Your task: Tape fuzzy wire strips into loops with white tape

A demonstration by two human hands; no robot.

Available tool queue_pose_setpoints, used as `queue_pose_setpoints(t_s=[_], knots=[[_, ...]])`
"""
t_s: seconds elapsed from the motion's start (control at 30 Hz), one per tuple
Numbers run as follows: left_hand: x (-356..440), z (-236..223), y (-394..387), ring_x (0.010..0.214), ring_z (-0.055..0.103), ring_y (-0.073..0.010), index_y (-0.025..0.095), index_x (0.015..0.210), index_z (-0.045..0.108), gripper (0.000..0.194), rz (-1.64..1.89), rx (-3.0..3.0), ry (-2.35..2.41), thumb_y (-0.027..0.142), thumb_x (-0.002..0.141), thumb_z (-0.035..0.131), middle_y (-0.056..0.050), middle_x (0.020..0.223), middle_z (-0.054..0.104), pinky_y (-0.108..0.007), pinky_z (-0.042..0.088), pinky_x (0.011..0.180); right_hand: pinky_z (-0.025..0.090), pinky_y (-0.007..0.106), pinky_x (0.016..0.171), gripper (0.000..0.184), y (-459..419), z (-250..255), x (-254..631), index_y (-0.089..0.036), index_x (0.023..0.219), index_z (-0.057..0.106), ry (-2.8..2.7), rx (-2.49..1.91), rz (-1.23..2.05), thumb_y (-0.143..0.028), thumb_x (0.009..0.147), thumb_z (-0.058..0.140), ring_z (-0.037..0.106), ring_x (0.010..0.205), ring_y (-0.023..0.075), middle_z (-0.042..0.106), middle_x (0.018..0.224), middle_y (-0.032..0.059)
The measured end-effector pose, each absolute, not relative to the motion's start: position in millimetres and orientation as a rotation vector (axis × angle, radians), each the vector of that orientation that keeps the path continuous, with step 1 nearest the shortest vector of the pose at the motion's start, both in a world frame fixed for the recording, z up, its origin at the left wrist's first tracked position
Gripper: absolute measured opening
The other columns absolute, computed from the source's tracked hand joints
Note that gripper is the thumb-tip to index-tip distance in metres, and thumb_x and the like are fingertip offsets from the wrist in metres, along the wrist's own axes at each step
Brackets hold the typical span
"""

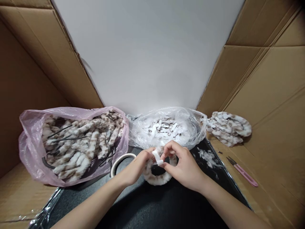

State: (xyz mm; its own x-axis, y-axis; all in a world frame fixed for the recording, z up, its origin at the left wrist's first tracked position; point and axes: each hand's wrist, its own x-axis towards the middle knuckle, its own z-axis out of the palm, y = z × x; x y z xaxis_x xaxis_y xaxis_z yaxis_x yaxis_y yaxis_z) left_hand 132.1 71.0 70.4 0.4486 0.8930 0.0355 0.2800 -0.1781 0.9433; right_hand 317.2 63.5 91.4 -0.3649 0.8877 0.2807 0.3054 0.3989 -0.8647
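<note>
A furry white and brown ring (157, 181) is between my hands over the black work surface. My left hand (137, 165) is closed on the ring's upper left side. A short white strip (157, 158), like a label, stands out from the top of the ring. My right hand (184, 165) pinches the strip's free end between thumb and forefinger, its other fingers curled above the ring. How the strip joins the ring is hidden by fur and fingers. Left of my left hand lies a roll of tape (114, 167).
A pink plastic bag (26, 140) at left holds furry strips and dark cords. Behind my hands, a clear bag (190, 127) contains many white labels. At right are a pile of labelled furry rings (231, 127), pink-handled snips (245, 175) and loose fluff (209, 158). Cardboard walls (269, 95) flank the surface.
</note>
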Motion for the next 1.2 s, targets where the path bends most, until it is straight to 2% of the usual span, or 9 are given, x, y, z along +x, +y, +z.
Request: queue_pose_setpoints(t_s=[0.23, 0.33, 0.43, 0.53, 0.63, 0.73, 0.87, 0.97, 1.2], knots=[[134.7, 81.7, 68.4, 0.073, 0.051, -0.0158, 0.019, 0.079, 0.050, 0.033, 0.684, 1.932, 1.105, 0.037, 0.097, 0.029, -0.001, 0.077, 0.054, -0.026, 0.045, 0.068, 0.048, 0.028, 0.073, 0.025, 69.3, 94.7, 324.2, -0.022, 0.082, 0.049, -1.941, -0.971, 1.100, -0.002, 0.070, 0.058, 0.064, 0.073, 0.0145, 0.065, 0.075, -0.0036], [135.8, 84.0, 68.8, 0.067, 0.048, -0.0148, 0.019, 0.078, 0.046, 0.032, 0.597, 2.146, 1.146, 0.035, 0.099, 0.028, 0.001, 0.073, 0.050, -0.027, 0.041, 0.065, 0.047, 0.031, 0.083, 0.033, 76.9, 108.5, 338.7, -0.022, 0.091, 0.055, -2.064, -0.899, 1.110, 0.001, 0.068, 0.057, 0.062, 0.084, 0.0156, 0.066, 0.085, -0.0019], [138.5, 83.8, 67.0, 0.069, 0.047, -0.0155, 0.019, 0.079, 0.046, 0.025, 0.543, 2.438, 1.143, 0.027, 0.098, 0.032, 0.001, 0.076, 0.051, -0.028, 0.038, 0.067, 0.045, 0.035, 0.092, 0.024, 86.1, 114.4, 348.8, -0.021, 0.093, 0.057, -1.957, -0.919, 1.051, -0.007, 0.074, 0.061, 0.060, 0.097, 0.0179, 0.064, 0.096, 0.0013], [142.5, 80.8, 64.7, 0.072, 0.048, -0.0178, 0.019, 0.081, 0.049, 0.019, 0.538, 2.765, 1.124, 0.019, 0.095, 0.037, -0.002, 0.081, 0.056, -0.031, 0.036, 0.069, 0.050, 0.032, 0.079, 0.007, 93.0, 103.4, 345.5, -0.019, 0.089, 0.057, -1.857, -1.015, 1.218, -0.025, 0.086, 0.057, 0.063, 0.087, 0.0178, 0.065, 0.089, 0.0030], [143.5, 75.8, 64.9, 0.070, 0.050, -0.0188, 0.017, 0.089, 0.056, 0.017, 0.624, 3.031, 1.131, 0.016, 0.094, 0.040, -0.003, 0.078, 0.059, -0.033, 0.034, 0.067, 0.049, 0.025, 0.051, 0.023, 96.2, 86.7, 335.6, -0.018, 0.082, 0.053, -1.780, -1.124, 1.628, -0.040, 0.090, 0.050, 0.059, 0.053, 0.0135, 0.061, 0.062, -0.0007], [140.4, 71.6, 66.8, 0.067, 0.053, -0.0165, 0.016, 0.107, 0.057, 0.021, 0.759, 3.142, 1.093, 0.012, 0.094, 0.040, -0.001, 0.075, 0.061, -0.033, 0.034, 0.068, 0.039, 0.019, 0.036, 0.024, 97.5, 78.0, 329.5, -0.020, 0.085, 0.047, -1.591, -1.142, 1.888, -0.043, 0.088, 0.052, 0.050, 0.035, 0.0102, 0.057, 0.047, -0.0050], [136.5, 70.1, 67.0, 0.066, 0.055, -0.0148, 0.016, 0.118, 0.054, 0.027, 0.902, 3.149, 1.049, 0.010, 0.094, 0.044, -0.002, 0.078, 0.064, -0.032, 0.036, 0.070, 0.043, 0.019, 0.039, 0.023, 98.8, 77.8, 328.9, -0.021, 0.094, 0.044, -1.368, -1.101, 1.956, -0.036, 0.083, 0.056, 0.060, 0.041, 0.0121, 0.067, 0.059, -0.0015], [136.7, 71.1, 66.2, 0.064, 0.055, -0.0151, 0.016, 0.119, 0.053, 0.026, 0.992, 3.120, 1.013, 0.013, 0.094, 0.047, 0.000, 0.074, 0.063, -0.031, 0.037, 0.068, 0.041, 0.017, 0.040, 0.030, 99.3, 77.6, 329.5, -0.021, 0.097, 0.045, -1.285, -1.109, 1.889, -0.028, 0.075, 0.065, 0.060, 0.043, 0.0112, 0.064, 0.059, -0.0047], [136.1, 71.4, 71.5, 0.070, 0.060, -0.0141, 0.017, 0.090, 0.057, 0.012, 0.995, 2.969, 0.841, 0.013, 0.095, 0.046, -0.002, 0.076, 0.067, -0.030, 0.040, 0.069, 0.033, 0.015, 0.036, 0.044, 99.2, 71.3, 328.3, -0.022, 0.095, 0.045, -1.373, -1.154, 1.654, -0.024, 0.064, 0.076, 0.044, 0.038, 0.0058, 0.055, 0.053, -0.0114]])
